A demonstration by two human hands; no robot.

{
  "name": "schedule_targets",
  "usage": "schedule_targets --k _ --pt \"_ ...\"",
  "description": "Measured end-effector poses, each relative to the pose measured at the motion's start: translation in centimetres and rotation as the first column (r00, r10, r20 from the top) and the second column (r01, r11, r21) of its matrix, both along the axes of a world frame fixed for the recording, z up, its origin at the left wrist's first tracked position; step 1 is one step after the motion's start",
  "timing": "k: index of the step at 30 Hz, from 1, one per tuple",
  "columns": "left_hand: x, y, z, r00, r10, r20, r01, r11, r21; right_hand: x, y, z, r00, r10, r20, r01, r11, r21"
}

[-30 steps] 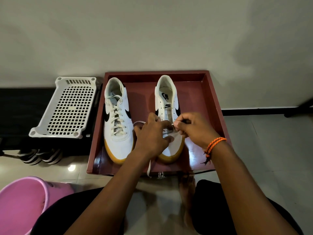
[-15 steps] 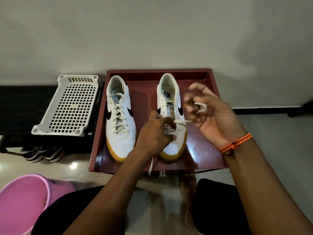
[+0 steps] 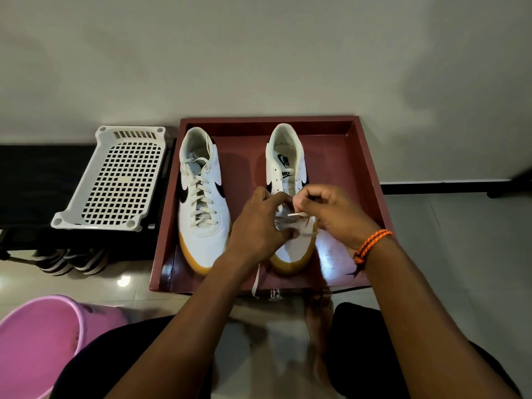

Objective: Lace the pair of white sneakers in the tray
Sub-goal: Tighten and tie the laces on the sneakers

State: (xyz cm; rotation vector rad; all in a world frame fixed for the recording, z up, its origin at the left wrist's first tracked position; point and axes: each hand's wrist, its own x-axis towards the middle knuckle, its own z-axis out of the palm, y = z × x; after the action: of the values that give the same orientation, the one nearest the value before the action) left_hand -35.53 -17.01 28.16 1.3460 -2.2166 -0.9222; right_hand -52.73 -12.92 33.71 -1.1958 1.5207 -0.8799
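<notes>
A: Where do the shoes sit?

B: In the dark red square wooden tray. The laced white leather sneaker with gum sole lies at nine o'clock; the unlaced white sneaker at three.

A: And the grips?

B: The right hand pinches the flat white lace's tip, probably aiming for an eyelet. The left hand curls over the vamp, likely steadying it (whether it clasps lace too, I cannot tell). A loose lace end hangs toward six.
</notes>
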Motion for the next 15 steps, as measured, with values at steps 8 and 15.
schedule_targets --k 8,15 --pt "0.1 0.3 0.0 0.995 0.035 -0.091 -0.031 0.999 0.037 0.5 0.6 3.7 0.804 0.081 0.589 0.013 0.988 -0.153" --pt "0.1 0.1 0.2 0.999 0.027 -0.017 -0.027 1.000 0.012 -0.8 1.4 6.4 0.139 0.283 0.949 0.075 0.953 -0.295"
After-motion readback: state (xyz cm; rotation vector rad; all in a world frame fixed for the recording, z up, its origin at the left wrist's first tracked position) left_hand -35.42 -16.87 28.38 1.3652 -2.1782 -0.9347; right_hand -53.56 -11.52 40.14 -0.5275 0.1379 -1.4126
